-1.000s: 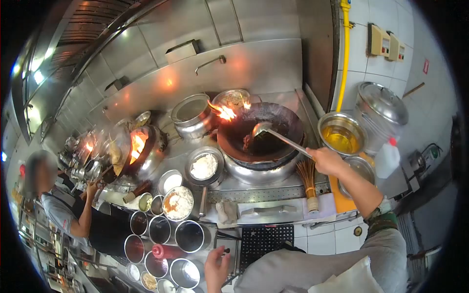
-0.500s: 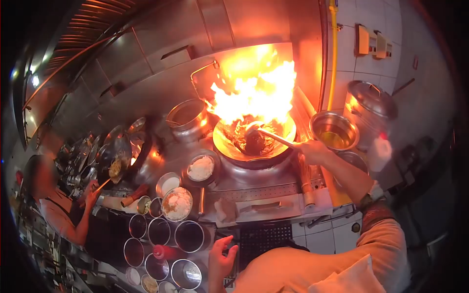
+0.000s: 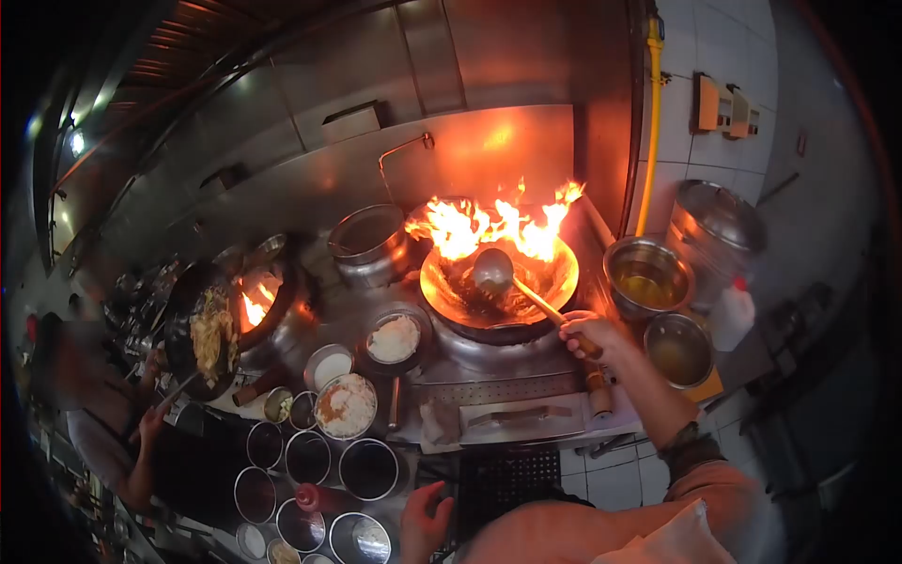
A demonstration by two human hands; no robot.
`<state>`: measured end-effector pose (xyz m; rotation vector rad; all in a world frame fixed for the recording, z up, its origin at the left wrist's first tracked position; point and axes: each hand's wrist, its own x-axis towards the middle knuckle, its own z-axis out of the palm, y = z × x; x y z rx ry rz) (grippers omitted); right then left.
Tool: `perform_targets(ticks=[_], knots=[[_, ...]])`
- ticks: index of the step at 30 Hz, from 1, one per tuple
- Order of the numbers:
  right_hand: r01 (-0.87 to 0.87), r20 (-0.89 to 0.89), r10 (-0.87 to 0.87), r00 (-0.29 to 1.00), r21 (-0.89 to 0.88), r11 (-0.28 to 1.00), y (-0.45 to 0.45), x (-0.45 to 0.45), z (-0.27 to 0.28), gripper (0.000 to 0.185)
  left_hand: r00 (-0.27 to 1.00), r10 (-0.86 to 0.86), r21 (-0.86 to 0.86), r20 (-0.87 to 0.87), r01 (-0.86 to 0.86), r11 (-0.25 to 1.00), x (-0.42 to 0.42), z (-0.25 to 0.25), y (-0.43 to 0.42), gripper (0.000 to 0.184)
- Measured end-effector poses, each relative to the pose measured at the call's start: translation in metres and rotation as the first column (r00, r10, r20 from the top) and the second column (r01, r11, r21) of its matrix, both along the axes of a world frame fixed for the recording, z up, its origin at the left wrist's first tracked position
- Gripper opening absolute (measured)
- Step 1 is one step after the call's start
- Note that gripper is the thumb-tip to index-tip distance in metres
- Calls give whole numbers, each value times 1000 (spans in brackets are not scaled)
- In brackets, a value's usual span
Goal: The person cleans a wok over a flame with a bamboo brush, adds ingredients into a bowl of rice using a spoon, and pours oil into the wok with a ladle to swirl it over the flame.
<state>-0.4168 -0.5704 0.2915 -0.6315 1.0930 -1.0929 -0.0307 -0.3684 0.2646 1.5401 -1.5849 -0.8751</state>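
My right hand (image 3: 592,336) is closed round the wooden handle of a ladle (image 3: 493,270). The ladle's metal bowl is over the wok (image 3: 568,282), and dark food lies inside, hard to make out. Flames (image 3: 489,230) rise along the wok's far side. Low in front of my body is my left hand (image 3: 427,517), with thumb and fingers apart and nothing in it. Nearest to that hand are several steel containers (image 3: 368,470) and a red squeeze bottle (image 3: 310,496).
To the left a co-worker (image 3: 103,414) tilts another wok (image 3: 202,324) of food beside a burning stove. A steel pot (image 3: 366,235) stands left of my wok. On the right are a bowl of yellowish liquid (image 3: 648,277), a lidded pot (image 3: 714,221) and a white jug (image 3: 733,315).
The flames have shrunk a lot. My right hand has moved down with the ladle, whose bowl is now lifted and turned. The co-worker's wok has tilted up; my left hand is slightly lower.
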Motion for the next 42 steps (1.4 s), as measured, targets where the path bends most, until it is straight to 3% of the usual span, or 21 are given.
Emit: perform_targets(ticks=[3, 4, 5, 7, 9, 13, 15, 17, 19, 21, 23, 26, 28, 29, 31, 33, 35, 37, 39, 40, 42], knots=[[80, 155, -75, 985, -32, 996, -19, 12, -17, 16, 999, -24, 23, 22, 24, 999, -3, 6, -3, 31], [77, 36, -75, 997, -74, 994, -23, 15, -20, 21, 999, -23, 33, 27, 22, 999, -3, 8, -4, 31], [74, 37, -71, 997, -83, 994, -21, 14, -21, 21, 999, -20, 24, 27, 19, 1000, -2, 10, -3, 31], [32, -487, -89, 869, -124, 992, -7, 17, -4, 26, 1000, 21, -58, -7, -21, 998, 2, 5, 1, 31], [-12, -610, -75, 789, -137, 991, -2, 8, -8, 30, 999, 39, -56, -25, -40, 998, 9, -4, 5, 32], [17, -412, -30, 911, -37, 999, 19, 12, 17, 33, 999, 33, -18, 1, -33, 999, 5, 3, 4, 32], [39, 68, -37, 997, -23, 999, 10, 14, 5, 31, 999, 12, 17, 36, -13, 1000, 0, 5, -1, 33], [82, 119, -79, 990, -18, 996, -6, 19, -7, 22, 995, -24, 30, -95, 27, 999, -5, 2, -6, 32], [-8, -227, -27, 974, -151, 988, -22, 22, -12, 17, 996, -26, 48, -80, 30, 998, -13, 18, -9, 32], [-61, -642, -112, 758, -241, 969, -41, 10, -36, 32, 998, -25, 78, -58, 29, 997, -12, 23, -6, 32], [-62, -753, -124, 646, -214, 975, -22, 14, 0, 41, 998, -16, -5, 69, 16, 1000, -6, 16, -5, 31], [-65, -763, -106, 638, -190, 980, -15, -2, 4, 44, 1000, 28, 24, -4, -28, 999, -5, 7, 2, 29], [-59, -595, -71, 800, -196, 979, -10, -14, 2, 46, 999, -6, -11, 47, 7, 1000, 8, -22, 1, 30], [-65, -596, -57, 801, -180, 981, -5, -17, 0, 46, 999, -1, 5, 48, 1, 1000, 4, -19, 0, 30], [-104, -737, -138, 662, -273, 956, 7, -21, -5, 50, 999, -13, 29, 52, 11, 1000, -5, -7, -1, 31], [-110, -677, -97, 729, -256, 960, 17, -36, -7, 55, 1000, -14, 26, -20, 15, 1000, -6, -15, -2, 31], [-190, -849, -318, 421, -426, 885, 27, -61, -30, 57, 999, -49, 5, -7, 49, 999, -13, -2, -7, 31], [-157, -904, -383, 188, -413, 897, 48, -67, -12, 58, 999, -52, 16, -11, 52, 999, -12, -6, -6, 31], [-207, -827, -550, 117, -562, 801, 59, -99, -22, 58, 997, -70, 42, -12, 70, 997, -13, -9, -5, 32], [-210, -828, -549, 118, -561, 801, 68, -107, -17, 58, 998, -66, 43, -12, 67, 997, -14, -11, -5, 32], [-66, -933, -350, -77, -346, 936, 86, -122, -3, 57, 995, -93, 75, 35, 91, 993, -18, -14, -5, 34]])
